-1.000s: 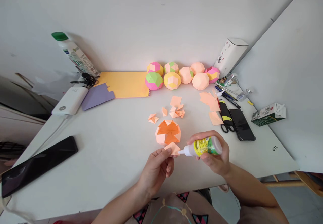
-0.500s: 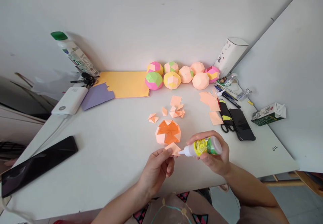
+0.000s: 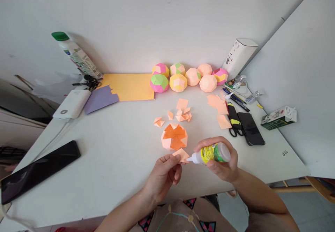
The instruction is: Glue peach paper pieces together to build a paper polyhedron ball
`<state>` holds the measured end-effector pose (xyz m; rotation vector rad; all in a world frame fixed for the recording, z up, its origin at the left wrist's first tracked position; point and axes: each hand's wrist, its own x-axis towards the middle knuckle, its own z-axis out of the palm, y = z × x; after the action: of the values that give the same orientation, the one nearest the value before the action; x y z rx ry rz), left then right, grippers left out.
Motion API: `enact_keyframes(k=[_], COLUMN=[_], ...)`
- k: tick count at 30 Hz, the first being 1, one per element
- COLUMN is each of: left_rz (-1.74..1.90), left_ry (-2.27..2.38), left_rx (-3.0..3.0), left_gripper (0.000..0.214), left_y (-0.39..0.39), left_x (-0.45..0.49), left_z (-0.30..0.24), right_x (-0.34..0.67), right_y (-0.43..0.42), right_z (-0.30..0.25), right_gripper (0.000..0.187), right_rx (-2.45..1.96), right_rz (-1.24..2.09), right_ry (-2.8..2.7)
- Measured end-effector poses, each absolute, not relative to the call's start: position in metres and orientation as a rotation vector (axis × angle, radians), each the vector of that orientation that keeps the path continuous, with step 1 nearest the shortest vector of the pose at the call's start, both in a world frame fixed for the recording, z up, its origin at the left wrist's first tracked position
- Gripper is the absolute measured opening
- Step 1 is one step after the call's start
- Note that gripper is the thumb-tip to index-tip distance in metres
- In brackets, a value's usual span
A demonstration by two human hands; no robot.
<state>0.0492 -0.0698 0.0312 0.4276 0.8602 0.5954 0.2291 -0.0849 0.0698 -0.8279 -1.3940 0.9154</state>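
Between thumb and fingers, my left hand [image 3: 166,169] pinches a small peach paper piece [image 3: 181,154]. My right hand [image 3: 227,165] is wrapped around a glue bottle [image 3: 209,153] with a yellow and green label, tipped sideways. Its white nozzle points left, at the right corner of the paper piece. Just beyond my left hand stands a partly built peach paper ball [image 3: 167,142], its orange inside showing through the open top. Behind that ball lie a square of peach paper [image 3: 182,104] and several folded peach pieces [image 3: 183,117].
Finished paper balls [image 3: 178,83] line the wall. Yellow paper [image 3: 131,85] and purple paper [image 3: 101,100] lie left, near a power bank [image 3: 72,103] and a black phone [image 3: 42,171]. At right are scissors [image 3: 236,132], a cutter [image 3: 233,115], another phone [image 3: 251,129] and a drink carton [image 3: 279,118].
The paper piece and the nozzle tip have shifted very slightly to the right. Everything else on the table stays in place.
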Motion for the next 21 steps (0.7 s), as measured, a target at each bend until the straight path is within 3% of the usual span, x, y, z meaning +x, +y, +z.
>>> enact_keyframes(k=[21], left_rz=[0.575], left_ry=[0.884], left_rx=[0.452], left_gripper=[0.041], left_y=[-0.0704], left_x=[0.0493], left_z=[0.0306], right_x=[0.2278], right_y=[-0.0875], right_z=[0.0682], right_gripper=[0.031], right_rx=[-0.847], right_rz=[0.846], right_ry=[-1.461])
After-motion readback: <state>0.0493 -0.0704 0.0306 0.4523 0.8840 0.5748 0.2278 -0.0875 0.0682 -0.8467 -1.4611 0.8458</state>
